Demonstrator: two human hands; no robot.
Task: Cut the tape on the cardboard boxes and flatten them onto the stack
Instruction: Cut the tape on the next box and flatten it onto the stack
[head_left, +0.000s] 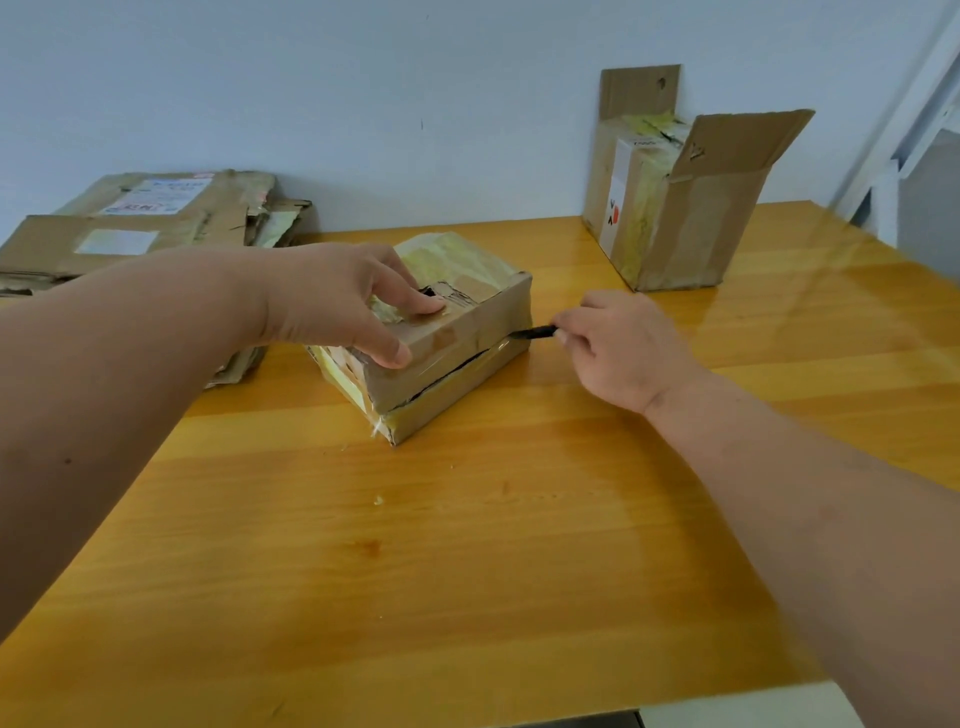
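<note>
A small taped cardboard box (457, 358) lies on the wooden table (467, 545), wrapped in yellowish tape, with a dark slit along the seam of its near side. My left hand (353, 301) presses down on the box's top, fingers spread and thumb over the near top edge. My right hand (618, 348) grips a black-handled knife (535, 332) whose tip sits at the right end of that seam. A stack of flattened boxes (140, 228) lies at the far left against the wall.
A taller cardboard box (691, 223) with raised flaps stands at the back right, holding a white and yellow taped package (631, 192). Small tape scraps (378, 500) lie on the table. A white frame (914, 119) rises beyond the right edge.
</note>
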